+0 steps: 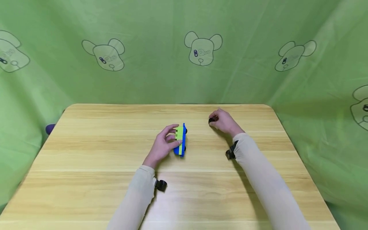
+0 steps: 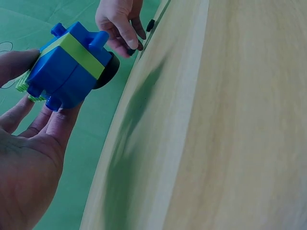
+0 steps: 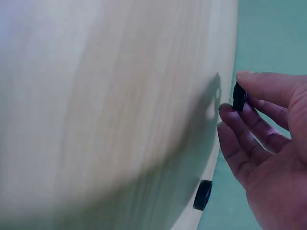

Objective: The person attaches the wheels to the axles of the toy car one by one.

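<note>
Toy car (image 1: 184,139): block body looks built imo, fitted black wheels (image 2: 107,73) underneath, held up off the counter (image 1: 115,153)
Not on yet: the pinched wheel (image 3: 240,97), plus another loose wheel (image 3: 203,195) near the counter's far edge, so partway I'd guess
Left hand (image 1: 161,147): thumb and fingers gripping the car
Right hand (image 1: 225,123): stretched further out, pinching that wheel with thumb and fingertips

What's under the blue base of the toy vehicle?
Parts of two black wheels show beyond the blue base of the toy vehicle; the rest of its underside faces away, hidden.
</note>
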A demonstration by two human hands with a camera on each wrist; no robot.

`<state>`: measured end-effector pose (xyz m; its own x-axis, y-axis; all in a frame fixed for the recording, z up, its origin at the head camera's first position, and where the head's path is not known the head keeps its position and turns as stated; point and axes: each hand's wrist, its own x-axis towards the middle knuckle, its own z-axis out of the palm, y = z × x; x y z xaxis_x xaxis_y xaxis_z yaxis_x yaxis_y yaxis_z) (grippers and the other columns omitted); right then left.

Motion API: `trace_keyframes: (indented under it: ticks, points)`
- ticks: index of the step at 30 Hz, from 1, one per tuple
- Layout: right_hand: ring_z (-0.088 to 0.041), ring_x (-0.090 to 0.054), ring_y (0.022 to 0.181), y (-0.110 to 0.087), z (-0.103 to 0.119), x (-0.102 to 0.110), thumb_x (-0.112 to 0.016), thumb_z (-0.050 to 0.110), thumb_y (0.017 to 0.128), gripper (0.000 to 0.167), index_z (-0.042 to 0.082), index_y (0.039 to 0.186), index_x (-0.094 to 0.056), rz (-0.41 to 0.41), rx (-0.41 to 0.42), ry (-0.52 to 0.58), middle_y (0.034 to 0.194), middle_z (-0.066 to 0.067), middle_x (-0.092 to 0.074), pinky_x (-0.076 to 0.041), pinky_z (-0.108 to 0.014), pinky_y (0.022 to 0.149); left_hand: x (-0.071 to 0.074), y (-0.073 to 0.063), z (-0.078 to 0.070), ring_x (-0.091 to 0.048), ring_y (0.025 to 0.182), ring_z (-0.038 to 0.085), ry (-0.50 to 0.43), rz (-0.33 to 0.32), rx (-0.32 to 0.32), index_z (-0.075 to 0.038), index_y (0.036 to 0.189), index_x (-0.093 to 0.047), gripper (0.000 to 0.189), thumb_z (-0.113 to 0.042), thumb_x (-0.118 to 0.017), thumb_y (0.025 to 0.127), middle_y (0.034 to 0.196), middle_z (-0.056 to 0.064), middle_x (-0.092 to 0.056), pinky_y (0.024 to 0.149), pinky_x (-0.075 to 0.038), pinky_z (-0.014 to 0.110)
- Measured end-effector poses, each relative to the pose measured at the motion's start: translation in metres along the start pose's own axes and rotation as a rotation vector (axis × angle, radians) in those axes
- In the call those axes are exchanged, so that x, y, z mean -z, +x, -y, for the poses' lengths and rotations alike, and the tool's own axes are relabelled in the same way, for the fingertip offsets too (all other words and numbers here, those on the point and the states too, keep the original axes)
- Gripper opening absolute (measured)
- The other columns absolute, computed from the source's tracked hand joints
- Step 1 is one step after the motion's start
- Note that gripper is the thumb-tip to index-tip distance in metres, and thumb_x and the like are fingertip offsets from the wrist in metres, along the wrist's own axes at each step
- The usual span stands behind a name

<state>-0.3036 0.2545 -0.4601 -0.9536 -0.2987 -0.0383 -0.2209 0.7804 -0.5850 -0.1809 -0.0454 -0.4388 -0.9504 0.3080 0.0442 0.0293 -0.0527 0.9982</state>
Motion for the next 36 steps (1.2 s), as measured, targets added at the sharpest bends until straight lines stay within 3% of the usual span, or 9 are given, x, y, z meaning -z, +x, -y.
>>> trace_keyframes:
  ticks: [20,27,36]
  points:
    - [-0.032,-0.058,0.102,-0.035,0.034,0.006,-0.071,0.002,0.088,0.036,-0.004,0.121,-0.061,-0.06,0.085,0.104,0.112,-0.014,-0.057,-0.049,-0.046,0.094,0.002,0.001,0.005,-0.055,0.106,0.042,0.024,-0.003,-0.011,0.003,0.143,-0.042,0.063,0.007,-0.069,0.087,0.124,0.021,-0.047,0.083,-0.051,0.027]
    - [-0.028,-0.059,0.101,-0.041,0.041,0.007,-0.072,0.006,0.087,0.032,0.0,0.118,-0.065,-0.118,0.162,0.078,0.11,-0.01,-0.06,-0.048,-0.046,0.093,0.006,0.011,0.031,-0.06,0.102,0.031,0.038,-0.033,-0.039,-0.01,0.141,-0.049,0.062,0.002,-0.073,0.085,0.123,0.015,-0.05,0.085,-0.053,0.032]
    - [-0.03,-0.059,0.103,-0.052,0.054,0.006,-0.072,0.004,0.087,0.032,-0.002,0.118,-0.065,-0.152,0.199,0.068,0.112,-0.01,-0.061,-0.049,-0.047,0.092,0.007,0.012,0.034,-0.06,0.104,0.031,0.033,-0.037,-0.008,-0.013,0.139,-0.051,0.06,0.002,-0.074,0.085,0.122,0.012,-0.051,0.085,-0.054,0.031]
